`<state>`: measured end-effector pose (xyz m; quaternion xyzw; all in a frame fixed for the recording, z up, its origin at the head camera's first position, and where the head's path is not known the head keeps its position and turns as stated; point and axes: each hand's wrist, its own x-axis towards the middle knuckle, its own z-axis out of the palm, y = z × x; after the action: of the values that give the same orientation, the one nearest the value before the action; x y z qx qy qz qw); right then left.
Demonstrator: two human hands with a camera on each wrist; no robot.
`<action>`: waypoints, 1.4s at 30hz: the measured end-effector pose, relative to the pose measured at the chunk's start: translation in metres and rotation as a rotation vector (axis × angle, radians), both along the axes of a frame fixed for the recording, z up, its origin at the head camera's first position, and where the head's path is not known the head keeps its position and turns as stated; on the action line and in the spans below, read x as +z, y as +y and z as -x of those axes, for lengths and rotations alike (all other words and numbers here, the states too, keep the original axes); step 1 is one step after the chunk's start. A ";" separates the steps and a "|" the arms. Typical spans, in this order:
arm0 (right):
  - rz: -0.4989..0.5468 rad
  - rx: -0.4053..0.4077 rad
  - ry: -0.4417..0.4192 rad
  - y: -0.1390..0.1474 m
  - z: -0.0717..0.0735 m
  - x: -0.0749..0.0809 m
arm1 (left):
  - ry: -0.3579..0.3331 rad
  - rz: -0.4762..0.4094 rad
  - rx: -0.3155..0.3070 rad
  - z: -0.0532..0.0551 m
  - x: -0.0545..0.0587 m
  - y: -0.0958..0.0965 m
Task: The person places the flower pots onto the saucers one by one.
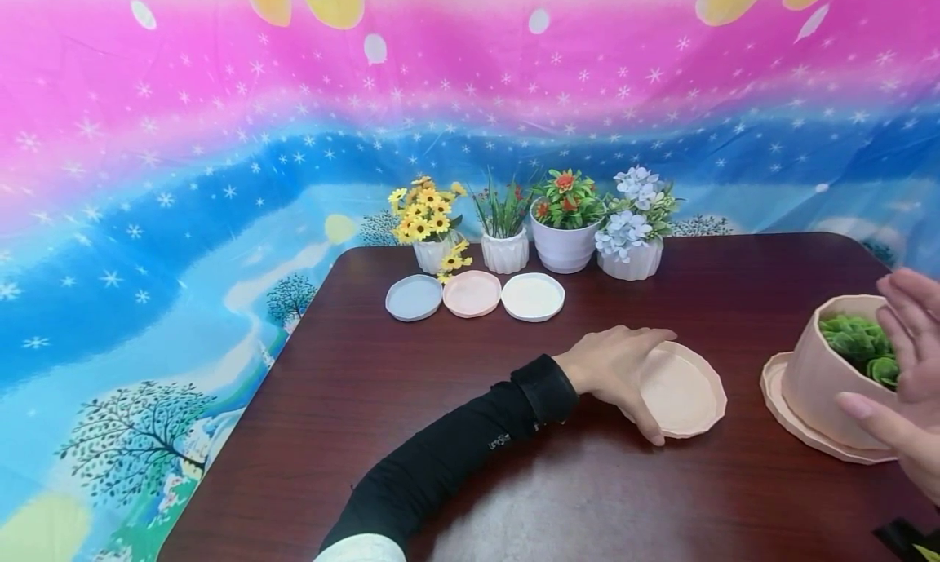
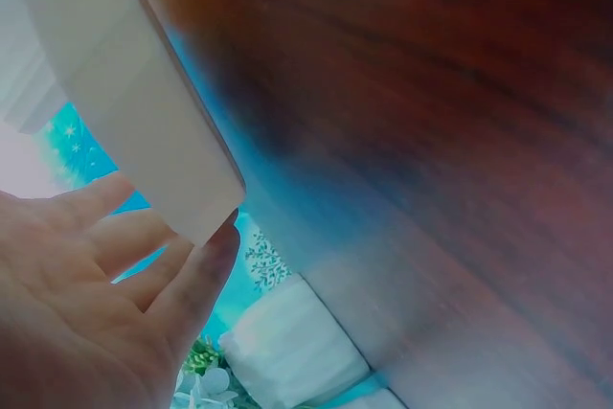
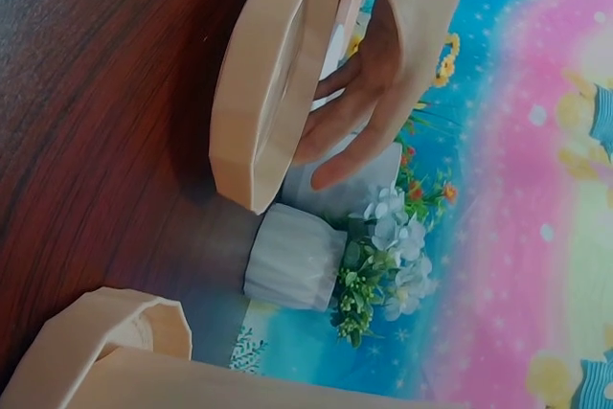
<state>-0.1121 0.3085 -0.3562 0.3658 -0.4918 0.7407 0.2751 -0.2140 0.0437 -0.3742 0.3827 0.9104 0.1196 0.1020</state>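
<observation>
Left grip (image 1: 613, 370), a bare hand below a black sleeve (image 1: 448, 448): spread wide, thumb and fingers set apart about the left side of 1 shallow peach saucer (image 1: 683, 391); firm contact cannot be told. Saucer: many-sided rim, vacant, located right of centre on the table (image 1: 294, 448). Right grip (image 1: 918, 382), a bare hand at the right edge of the head view: wide, fingers extended, palm toward 1 tapered peach pot (image 1: 818, 391), thumb before its side; contact cannot be told. Pot: upright, filled with green foliage (image 1: 855, 338), standing in a 2nd peach saucer (image 1: 777, 395), well apart from the left grip. Small dishes, 3, in a row, set side by side: grey dish (image 1: 414, 298), pink dish (image 1: 472, 294), white dish (image 1: 532, 297). Potted plants, 4, along the back, left to right: yellow flowers (image 1: 426, 215), grassy stems (image 1: 503, 211), red-orange flowers (image 1: 565, 183), pale blue flowers (image 1: 631, 227). Table: dark reddish brown, rounded back corners. Backdrop (image 1: 184, 285): pink and blue cloth printed with snowflakes and trees.
</observation>
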 end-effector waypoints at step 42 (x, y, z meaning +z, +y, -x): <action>0.127 0.131 0.042 -0.069 0.013 0.071 | -0.094 0.100 0.043 -0.006 0.008 -0.005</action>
<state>-0.1252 0.2397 -0.2847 0.3943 -0.4131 0.7789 0.2591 -0.2075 0.0386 -0.3660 0.3512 0.9175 0.0940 0.1611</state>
